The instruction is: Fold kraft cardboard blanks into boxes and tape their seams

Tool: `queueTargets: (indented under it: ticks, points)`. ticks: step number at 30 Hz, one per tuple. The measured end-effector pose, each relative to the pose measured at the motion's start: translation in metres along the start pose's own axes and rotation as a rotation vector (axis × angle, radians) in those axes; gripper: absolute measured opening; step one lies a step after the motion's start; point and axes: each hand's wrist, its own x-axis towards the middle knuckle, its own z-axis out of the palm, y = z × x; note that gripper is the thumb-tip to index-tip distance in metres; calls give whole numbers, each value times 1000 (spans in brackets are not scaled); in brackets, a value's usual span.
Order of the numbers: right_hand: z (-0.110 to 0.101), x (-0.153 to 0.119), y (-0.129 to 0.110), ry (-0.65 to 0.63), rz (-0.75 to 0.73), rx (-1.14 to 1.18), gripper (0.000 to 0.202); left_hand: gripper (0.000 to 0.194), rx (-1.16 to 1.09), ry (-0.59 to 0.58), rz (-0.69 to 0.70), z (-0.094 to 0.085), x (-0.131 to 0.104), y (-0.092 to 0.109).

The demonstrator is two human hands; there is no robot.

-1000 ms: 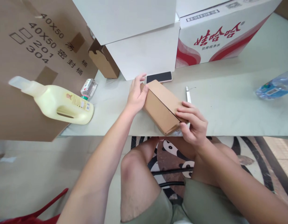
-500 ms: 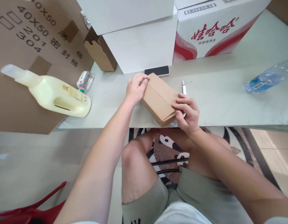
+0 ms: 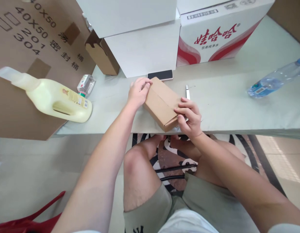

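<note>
A small brown cardboard box [image 3: 162, 100] lies at an angle near the table's front edge, its top flap down and a narrow gap showing at the near end. My left hand [image 3: 139, 92] grips its far left corner, fingers bent over the top. At the near right end my right hand [image 3: 190, 118] holds the box, fingertips on the lid and thumb against the end. Just beyond my right hand lies a slim white-handled tool [image 3: 187, 92], perhaps a knife; its near end is hidden. A dark phone [image 3: 160, 75] rests behind the box.
On the left lie a yellow jug [image 3: 59, 100] and a small clear bottle [image 3: 86, 85], near a large carton [image 3: 23, 87]. White boxes [image 3: 142, 48] and a red-and-white carton [image 3: 213, 42] stand behind. A water bottle [image 3: 266, 84] lies right. A red object [image 3: 40, 223] is low left.
The whole view has shifted slightly, so things on the table appear a little farther left. Both hands keep nearly the same hold on the box.
</note>
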Motion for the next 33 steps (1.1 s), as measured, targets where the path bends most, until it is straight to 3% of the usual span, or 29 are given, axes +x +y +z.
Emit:
queueTargets:
  ticks: [11,19,26,29,33]
  points:
    - [2,0,4,40,-47,75,21,28,12,17,-13,-1,-3,5]
    - [7,4,3,92,-55,82,20,31,137,-55,33,-6,-2,11]
    - [7,11,5,90,-62,132,19,49,282,-43,-226,-7,-2,27]
    - [9,12,6,101,-78,116,20,53,345,-71,-279,-9,-5,40]
    - [16,10,8,120,-50,87,29,54,381,-25,-331,-14,-19,55]
